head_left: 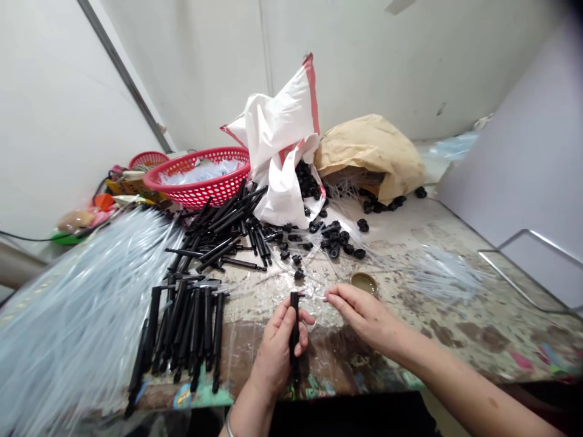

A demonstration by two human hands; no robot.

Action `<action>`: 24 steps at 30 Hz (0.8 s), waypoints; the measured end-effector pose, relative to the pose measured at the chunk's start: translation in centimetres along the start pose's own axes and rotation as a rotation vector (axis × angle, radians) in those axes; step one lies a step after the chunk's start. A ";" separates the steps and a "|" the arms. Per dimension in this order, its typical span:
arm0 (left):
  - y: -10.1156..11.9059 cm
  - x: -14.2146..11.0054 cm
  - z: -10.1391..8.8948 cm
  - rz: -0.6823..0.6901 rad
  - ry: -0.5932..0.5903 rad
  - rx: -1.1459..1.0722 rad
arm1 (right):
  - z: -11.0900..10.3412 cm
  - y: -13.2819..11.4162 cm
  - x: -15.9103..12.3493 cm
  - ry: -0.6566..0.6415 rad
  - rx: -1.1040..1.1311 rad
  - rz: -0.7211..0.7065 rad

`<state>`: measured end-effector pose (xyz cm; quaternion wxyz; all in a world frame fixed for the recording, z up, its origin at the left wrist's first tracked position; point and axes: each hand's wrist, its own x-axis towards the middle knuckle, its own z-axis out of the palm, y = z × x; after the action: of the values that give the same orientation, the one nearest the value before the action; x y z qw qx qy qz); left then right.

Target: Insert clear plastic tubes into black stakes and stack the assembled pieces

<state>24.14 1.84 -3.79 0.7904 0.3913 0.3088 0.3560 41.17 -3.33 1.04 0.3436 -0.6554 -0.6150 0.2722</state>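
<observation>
My left hand (279, 343) is closed round a black plastic rod (295, 315), holding it upright near the table's front edge. My right hand (359, 311) pinches the end of a thin clear tube (314, 298) and holds it against the rod's top. A row of black rods (186, 328) lies to the left of my left hand. More black rods (223, 230) lie in a loose heap behind it. Small black caps (337, 240) are scattered beyond my hands.
A big bundle of clear tubes (77, 303) covers the left side. A red basket (200, 176), a white sack (282, 145) spilling caps and a brown paper bag (371, 155) stand at the back. A small round lid (363, 282) lies near my right hand. A wire frame (523, 267) sits right.
</observation>
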 end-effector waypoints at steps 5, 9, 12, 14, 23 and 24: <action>0.0 -0.1 -0.1 -0.009 -0.033 0.000 | 1.1 0.2 1.0 -0.006 -0.023 -0.047; 0.0 -0.1 -0.2 -0.021 -0.047 -0.003 | 1.3 0.3 1.3 -0.011 -0.043 -0.071; 0.1 -0.1 -0.2 -0.032 -0.044 -0.007 | 1.4 0.2 1.3 -0.003 -0.050 -0.076; 0.1 -0.1 -0.1 -0.040 -0.044 -0.002 | 1.5 0.2 1.3 -0.009 -0.057 -0.077; 0.3 0.0 -0.1 -0.066 -0.099 0.003 | 1.4 0.2 1.9 -0.113 -0.167 -0.113; 0.3 0.0 -0.1 -0.070 -0.097 -0.011 | 1.5 0.2 1.9 -0.129 -0.169 -0.110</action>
<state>24.00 2.03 -3.61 0.8185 0.3929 0.2816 0.3104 40.33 -1.30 0.06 0.2612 -0.6284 -0.6917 0.2419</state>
